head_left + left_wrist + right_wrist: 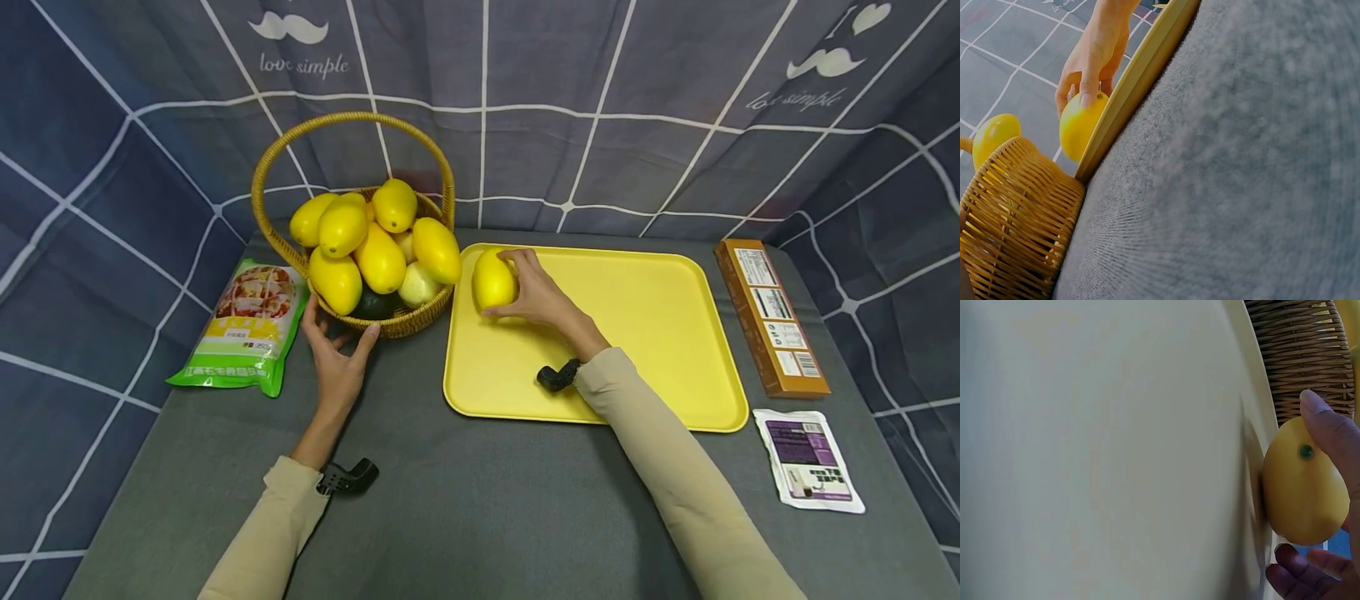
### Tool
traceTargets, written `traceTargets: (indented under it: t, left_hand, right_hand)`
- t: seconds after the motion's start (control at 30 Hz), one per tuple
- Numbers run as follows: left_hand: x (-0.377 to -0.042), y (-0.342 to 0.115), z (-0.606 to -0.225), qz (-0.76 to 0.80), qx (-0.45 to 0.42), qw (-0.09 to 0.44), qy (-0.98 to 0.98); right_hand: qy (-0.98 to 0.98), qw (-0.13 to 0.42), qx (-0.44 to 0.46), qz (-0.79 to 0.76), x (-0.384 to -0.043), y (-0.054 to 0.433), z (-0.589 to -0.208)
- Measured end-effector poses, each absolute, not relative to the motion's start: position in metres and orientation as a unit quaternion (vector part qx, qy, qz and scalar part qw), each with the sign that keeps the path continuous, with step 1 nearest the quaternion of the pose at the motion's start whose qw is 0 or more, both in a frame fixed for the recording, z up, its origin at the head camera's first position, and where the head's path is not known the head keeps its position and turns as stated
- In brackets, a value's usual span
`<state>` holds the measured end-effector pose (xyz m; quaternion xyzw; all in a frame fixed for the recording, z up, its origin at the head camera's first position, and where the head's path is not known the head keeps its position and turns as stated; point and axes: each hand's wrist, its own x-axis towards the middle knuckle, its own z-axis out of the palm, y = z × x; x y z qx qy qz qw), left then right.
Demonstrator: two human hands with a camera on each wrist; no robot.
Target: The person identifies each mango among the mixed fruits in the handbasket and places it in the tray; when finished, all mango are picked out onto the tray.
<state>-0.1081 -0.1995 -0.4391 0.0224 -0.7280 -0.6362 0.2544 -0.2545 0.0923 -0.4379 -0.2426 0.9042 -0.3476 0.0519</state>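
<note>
1. Lower right, in the head view alone: one white-and-purple pouch.
2. Left of centre: the left hand, thumb and fingers spread against one wicker basket.
3. Centre: the right hand pinches one yellow fruit between thumb and fingers, over the left end of one yellow tray; I cannot tell whether fruit and tray touch.
4. That fruit's long axis runs up-down in the head view; the right wrist view reveals its green stem dot, facing the camera.
5. Upper left: at least six basket fruits, yellow, plus one pale green fruit.
</note>
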Motion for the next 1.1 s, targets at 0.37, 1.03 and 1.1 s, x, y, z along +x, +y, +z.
traceTargets:
  t: [0.37,1.03,1.1]
  left_hand:
    - [-0.108,-0.2,-0.439,-0.638,0.024,0.252,-0.728]
    - [-0.109,-0.201,-0.439,-0.642,0.019,0.254,-0.723]
    - [-0.108,-0.201,-0.439,-0.642,0.019,0.254,-0.723]
  right_hand:
    - [0.911,0.052,-0.237,-0.332,-0.251,0.094,-0.435]
    - [0.874,-0.007,-0.305,-0.379,-0.245,0.077,-0.397]
    - [0.863,-0.006,-0.326,-0.385,-0.246,0.068,-0.389]
